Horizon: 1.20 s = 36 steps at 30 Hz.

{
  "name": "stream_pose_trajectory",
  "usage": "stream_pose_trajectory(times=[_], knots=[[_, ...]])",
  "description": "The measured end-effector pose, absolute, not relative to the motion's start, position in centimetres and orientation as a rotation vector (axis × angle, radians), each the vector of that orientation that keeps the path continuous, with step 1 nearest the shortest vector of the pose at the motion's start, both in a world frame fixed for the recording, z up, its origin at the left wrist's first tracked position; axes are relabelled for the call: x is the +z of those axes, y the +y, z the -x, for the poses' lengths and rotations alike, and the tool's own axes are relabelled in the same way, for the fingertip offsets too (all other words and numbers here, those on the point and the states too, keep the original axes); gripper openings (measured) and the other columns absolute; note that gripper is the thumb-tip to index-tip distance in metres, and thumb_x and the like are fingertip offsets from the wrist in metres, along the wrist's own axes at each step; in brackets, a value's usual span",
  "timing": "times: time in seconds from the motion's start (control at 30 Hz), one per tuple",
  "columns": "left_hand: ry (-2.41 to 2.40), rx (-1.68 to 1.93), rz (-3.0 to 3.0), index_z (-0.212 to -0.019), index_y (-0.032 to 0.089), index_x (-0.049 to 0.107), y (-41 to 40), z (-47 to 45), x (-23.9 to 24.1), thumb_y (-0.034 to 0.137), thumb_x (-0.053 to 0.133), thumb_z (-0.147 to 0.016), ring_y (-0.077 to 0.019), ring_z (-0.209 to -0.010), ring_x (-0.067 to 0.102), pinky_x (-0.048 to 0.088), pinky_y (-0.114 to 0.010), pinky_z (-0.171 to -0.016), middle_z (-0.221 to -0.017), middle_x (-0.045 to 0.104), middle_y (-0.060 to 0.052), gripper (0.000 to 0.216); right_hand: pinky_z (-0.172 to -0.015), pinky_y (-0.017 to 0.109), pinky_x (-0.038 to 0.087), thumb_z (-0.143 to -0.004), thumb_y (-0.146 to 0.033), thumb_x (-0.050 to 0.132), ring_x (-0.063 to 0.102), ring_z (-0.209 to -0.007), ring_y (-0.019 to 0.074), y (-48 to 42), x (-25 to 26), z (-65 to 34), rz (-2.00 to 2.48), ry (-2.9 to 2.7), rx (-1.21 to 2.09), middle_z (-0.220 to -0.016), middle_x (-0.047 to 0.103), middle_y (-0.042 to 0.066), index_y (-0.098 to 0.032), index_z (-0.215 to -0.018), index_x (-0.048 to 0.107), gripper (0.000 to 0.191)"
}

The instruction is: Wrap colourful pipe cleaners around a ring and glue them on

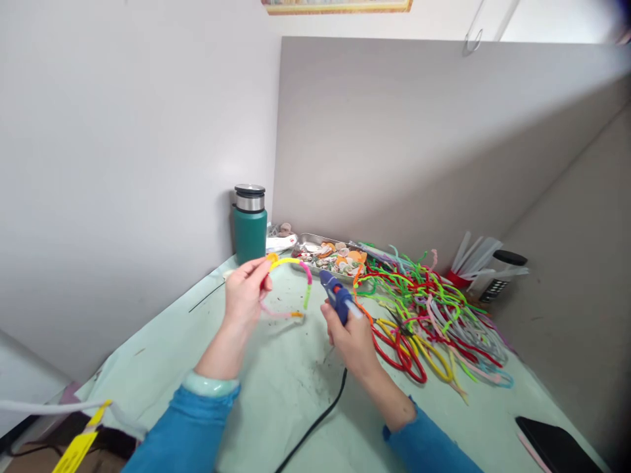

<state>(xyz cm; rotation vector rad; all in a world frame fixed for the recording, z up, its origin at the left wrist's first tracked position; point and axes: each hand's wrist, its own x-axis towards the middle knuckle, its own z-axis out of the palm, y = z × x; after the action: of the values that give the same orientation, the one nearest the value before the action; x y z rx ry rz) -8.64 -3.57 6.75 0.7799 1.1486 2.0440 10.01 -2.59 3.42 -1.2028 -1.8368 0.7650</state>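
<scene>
My left hand (245,293) is raised over the table, its fingers pinched on a curved multicolour pipe-cleaner ring (296,282) of yellow, pink, green and orange pieces. My right hand (351,335) grips a blue hot glue gun (338,297), whose nozzle points up and left toward the ring, a short gap from it. The gun's black cord (315,420) runs down toward me across the table. Both my sleeves are blue, and a pale bangle sits on the left wrist.
A heap of coloured pipe cleaners (428,309) lies right of my hands. Behind it stand a metal tray (309,239) of shells, a green flask (249,226), and glue sticks in a red cup (466,266). A black phone (555,443) lies at the near right. Grey partitions wall the pale green table (276,387).
</scene>
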Motion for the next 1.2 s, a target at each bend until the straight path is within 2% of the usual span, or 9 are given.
stream_pose_trajectory(times=[0.13, 0.23, 0.43, 0.57, 0.7, 0.83, 0.97, 1.1, 1.2], knots=[[1.224, 2.262, -0.872, -0.082, 0.012, 0.064, -5.8, 11.5, 9.4, 0.03, 0.068, -0.064, -0.0037, -0.034, 0.035, 0.02, -0.018, -0.033, -0.041, 0.05, 0.005, 0.025, -0.061, 0.026, 0.037, -0.087, -0.043, 0.04, 0.06, -0.072, 0.019, -2.6, 2.9, -8.5, 1.19, -2.232, 0.436, -0.085, 0.066, 0.005, -0.02, -0.112, 0.051, 0.036], [1.276, 2.393, -0.921, -0.078, 0.013, 0.065, -7.4, 13.0, 11.4, 0.028, 0.068, -0.065, -0.0049, -0.036, 0.038, 0.021, -0.019, -0.033, -0.043, 0.05, 0.005, 0.02, -0.071, 0.028, 0.038, -0.087, -0.04, 0.043, 0.059, -0.088, 0.0204, -2.6, 2.5, -6.1, 1.06, -2.446, 0.3, -0.099, 0.063, 0.007, -0.021, -0.115, 0.049, 0.034], [1.347, 2.502, -1.032, -0.081, 0.014, 0.067, -10.3, 13.8, 14.3, 0.026, 0.068, -0.067, -0.007, -0.041, 0.045, 0.023, -0.02, -0.035, -0.052, 0.056, 0.001, 0.019, -0.071, 0.03, 0.04, -0.084, -0.043, 0.047, 0.057, -0.089, 0.0221, -2.5, 2.5, -0.4, 0.915, -2.671, 0.145, -0.098, 0.062, 0.007, -0.021, -0.112, 0.048, 0.035], [1.376, 2.471, -1.041, -0.082, 0.015, 0.067, -10.9, 13.5, 14.6, 0.026, 0.067, -0.067, -0.0073, -0.041, 0.044, 0.023, -0.02, -0.035, -0.047, 0.053, 0.003, 0.018, -0.069, 0.032, 0.041, -0.082, -0.04, 0.05, 0.058, -0.085, 0.0231, -2.9, 2.0, 1.2, 0.999, -2.686, 0.103, -0.095, 0.062, 0.008, -0.019, -0.104, 0.051, 0.03], [1.346, 2.385, -1.037, -0.082, 0.015, 0.066, -10.2, 12.5, 14.1, 0.029, 0.067, -0.066, -0.0057, -0.038, 0.042, 0.024, -0.019, -0.035, -0.045, 0.052, 0.004, 0.021, -0.07, 0.031, 0.041, -0.082, -0.04, 0.05, 0.057, -0.085, 0.0226, -2.9, 1.5, 0.8, 1.092, -2.639, 0.114, -0.094, 0.062, 0.009, -0.018, -0.103, 0.053, 0.031], [1.285, 2.282, -1.025, -0.083, 0.014, 0.065, -9.0, 11.0, 13.5, 0.03, 0.067, -0.066, -0.0045, -0.035, 0.038, 0.023, -0.018, -0.035, -0.041, 0.048, 0.006, 0.023, -0.072, 0.03, 0.04, -0.083, -0.044, 0.048, 0.055, -0.09, 0.0223, -1.5, 2.0, -1.5, 0.996, -2.592, 0.189, -0.093, 0.063, 0.008, -0.02, -0.104, 0.058, 0.033], [1.189, 2.086, -0.987, -0.085, 0.013, 0.064, -7.7, 9.3, 12.4, 0.031, 0.067, -0.066, -0.0037, -0.033, 0.035, 0.019, -0.018, -0.033, -0.04, 0.048, 0.005, 0.027, -0.077, 0.029, 0.04, -0.088, -0.036, 0.038, 0.055, -0.09, 0.0188, 1.0, 3.3, -6.3, 1.045, -2.246, 0.447, -0.093, 0.064, 0.008, -0.017, -0.096, 0.063, 0.032], [1.079, 1.778, -0.94, -0.082, 0.012, 0.062, -5.3, 6.5, 9.9, 0.034, 0.068, -0.065, -0.0021, -0.031, 0.03, 0.015, -0.017, -0.033, -0.039, 0.048, 0.005, 0.028, -0.059, 0.024, 0.043, -0.089, -0.047, 0.03, 0.057, -0.079, 0.0164, 2.1, 4.6, -11.3, 0.948, -1.817, 0.909, -0.091, 0.064, 0.007, -0.015, -0.103, 0.06, 0.046], [1.035, 1.591, -0.943, -0.082, 0.012, 0.062, -3.3, 4.0, 7.6, 0.036, 0.069, -0.064, -0.0015, -0.031, 0.029, 0.014, -0.016, -0.033, -0.04, 0.048, 0.005, 0.031, -0.053, 0.022, 0.04, -0.084, -0.048, 0.042, 0.054, -0.069, 0.0138, 1.7, 4.8, -13.3, 0.89, -1.698, 1.01, -0.084, 0.062, 0.005, -0.014, -0.105, 0.058, 0.043]])
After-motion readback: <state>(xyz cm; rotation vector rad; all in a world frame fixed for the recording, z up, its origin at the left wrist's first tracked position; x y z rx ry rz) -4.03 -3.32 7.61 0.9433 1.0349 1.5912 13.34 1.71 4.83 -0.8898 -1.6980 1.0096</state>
